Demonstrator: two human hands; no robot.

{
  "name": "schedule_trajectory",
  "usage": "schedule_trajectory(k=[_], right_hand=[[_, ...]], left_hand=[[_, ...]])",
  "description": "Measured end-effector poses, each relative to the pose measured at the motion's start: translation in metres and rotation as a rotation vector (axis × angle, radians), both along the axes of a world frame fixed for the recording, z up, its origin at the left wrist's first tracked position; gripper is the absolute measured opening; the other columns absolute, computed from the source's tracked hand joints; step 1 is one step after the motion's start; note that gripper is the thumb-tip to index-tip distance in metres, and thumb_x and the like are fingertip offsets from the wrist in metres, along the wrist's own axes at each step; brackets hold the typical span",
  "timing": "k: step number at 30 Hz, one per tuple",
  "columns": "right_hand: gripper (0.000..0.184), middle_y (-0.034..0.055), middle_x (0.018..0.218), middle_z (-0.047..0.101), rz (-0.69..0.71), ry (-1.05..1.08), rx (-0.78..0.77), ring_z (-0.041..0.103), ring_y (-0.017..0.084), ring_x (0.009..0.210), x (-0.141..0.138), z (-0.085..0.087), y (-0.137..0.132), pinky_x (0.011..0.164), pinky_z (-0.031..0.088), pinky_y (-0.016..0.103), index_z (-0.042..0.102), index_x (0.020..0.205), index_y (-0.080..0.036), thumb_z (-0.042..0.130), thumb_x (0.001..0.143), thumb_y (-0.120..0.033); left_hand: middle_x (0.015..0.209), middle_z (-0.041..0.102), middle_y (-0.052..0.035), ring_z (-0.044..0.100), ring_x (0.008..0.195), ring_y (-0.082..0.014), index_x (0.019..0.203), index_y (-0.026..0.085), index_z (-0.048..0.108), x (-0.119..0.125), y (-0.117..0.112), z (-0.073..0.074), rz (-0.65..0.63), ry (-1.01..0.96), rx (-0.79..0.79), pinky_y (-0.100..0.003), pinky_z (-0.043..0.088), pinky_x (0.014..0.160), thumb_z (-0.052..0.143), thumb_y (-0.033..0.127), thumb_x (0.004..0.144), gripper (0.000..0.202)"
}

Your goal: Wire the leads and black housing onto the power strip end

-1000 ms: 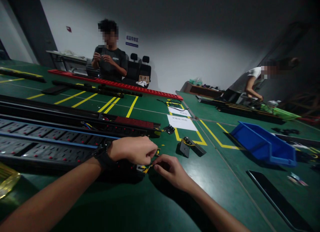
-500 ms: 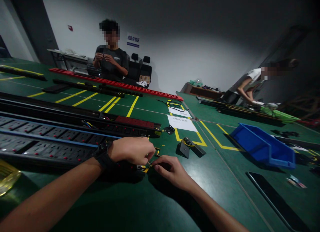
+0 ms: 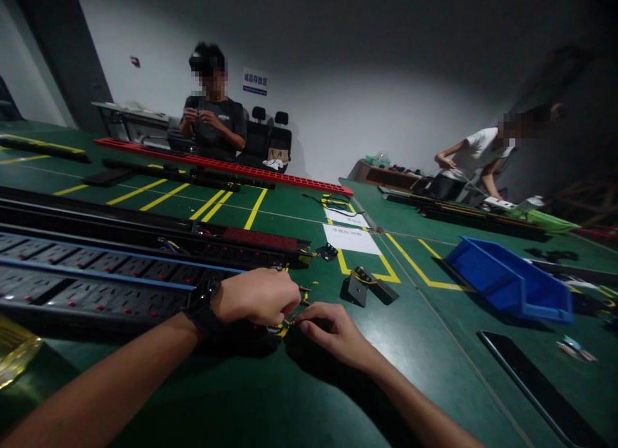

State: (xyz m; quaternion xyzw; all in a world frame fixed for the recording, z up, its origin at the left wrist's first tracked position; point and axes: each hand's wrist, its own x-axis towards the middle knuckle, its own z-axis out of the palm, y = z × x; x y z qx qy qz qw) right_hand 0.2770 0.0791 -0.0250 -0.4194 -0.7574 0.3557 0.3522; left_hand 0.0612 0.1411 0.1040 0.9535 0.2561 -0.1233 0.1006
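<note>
My left hand (image 3: 258, 297), with a dark watch on the wrist, is closed in a pinch at the right end of a long black power strip (image 3: 96, 287). My right hand (image 3: 331, 332) is closed too, its fingertips meeting the left ones over small yellow wires (image 3: 284, 327) at the strip's end. What exactly each hand pinches is too small to make out. Two small black end caps (image 3: 367, 287) lie just beyond my right hand.
More black power strips (image 3: 145, 232) run along the green table, a red one (image 3: 232, 167) farther back. A blue bin (image 3: 512, 280) sits at right, white papers (image 3: 350, 237) in the middle. One person sits across the table, another bends over at far right.
My hands stay pinched at the strip's end with only slight shifts. The person at far right has straightened a little and moved the arms.
</note>
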Motion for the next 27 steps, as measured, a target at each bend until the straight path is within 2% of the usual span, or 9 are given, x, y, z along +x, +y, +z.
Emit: schedule_trajectory(k=[5,10,17,20,24,27], right_hand=[[0.036,0.0098,0.098,0.083,0.028,0.022,-0.012,0.075,0.023,0.087,0.000,0.001,0.002,0.077,0.054,0.034,0.084,0.101,-0.019,0.063,0.105,-0.048],[0.041,0.0092,0.097,0.083,0.038,0.072,-0.027,0.075,0.024,0.088,-0.002,0.005,0.001,0.080,0.056,0.035,0.083,0.094,-0.020,0.063,0.104,-0.054],[0.039,0.0096,0.096,0.083,-0.008,0.084,-0.047,0.074,0.024,0.084,-0.002,-0.001,0.002,0.077,0.055,0.034,0.084,0.100,-0.018,0.067,0.101,-0.053],[0.039,0.0082,0.092,0.082,-0.022,0.093,-0.052,0.070,0.021,0.078,-0.002,-0.002,0.003,0.070,0.052,0.031,0.083,0.103,-0.016,0.066,0.101,-0.051],[0.040,0.0011,0.068,0.070,-0.139,-0.025,0.015,0.055,0.015,0.059,0.007,-0.001,0.007,0.057,0.039,0.026,0.082,0.105,-0.015,0.062,0.101,-0.050],[0.035,-0.0010,0.060,0.062,-0.260,-0.224,0.144,0.049,0.014,0.054,0.022,0.002,0.011,0.056,0.033,0.027,0.079,0.084,-0.018,0.061,0.100,-0.044]], left_hand=[[0.086,0.081,-0.0056,0.073,0.079,-0.0223,0.086,0.023,0.081,0.004,-0.004,-0.004,-0.023,-0.004,0.020,-0.028,0.045,0.062,0.070,0.009,0.082,0.019],[0.090,0.081,-0.0098,0.075,0.082,-0.0262,0.096,0.019,0.079,0.013,-0.012,-0.006,-0.031,-0.029,0.029,-0.030,0.049,0.063,0.064,0.016,0.087,0.017],[0.091,0.081,-0.0107,0.077,0.085,-0.0290,0.093,0.020,0.078,0.014,-0.012,-0.010,-0.006,-0.030,0.058,-0.032,0.054,0.068,0.063,0.017,0.088,0.016],[0.094,0.081,-0.0128,0.078,0.088,-0.0307,0.095,0.019,0.080,0.014,-0.014,-0.011,0.022,-0.019,0.098,-0.033,0.055,0.070,0.062,0.018,0.090,0.018],[0.092,0.081,-0.0143,0.078,0.087,-0.0309,0.093,0.018,0.080,0.014,-0.016,-0.010,0.049,-0.003,0.125,-0.033,0.056,0.070,0.062,0.018,0.092,0.019],[0.089,0.080,-0.0133,0.077,0.084,-0.0295,0.088,0.018,0.080,0.013,-0.016,-0.010,0.041,-0.009,0.132,-0.032,0.055,0.069,0.061,0.016,0.092,0.019]])
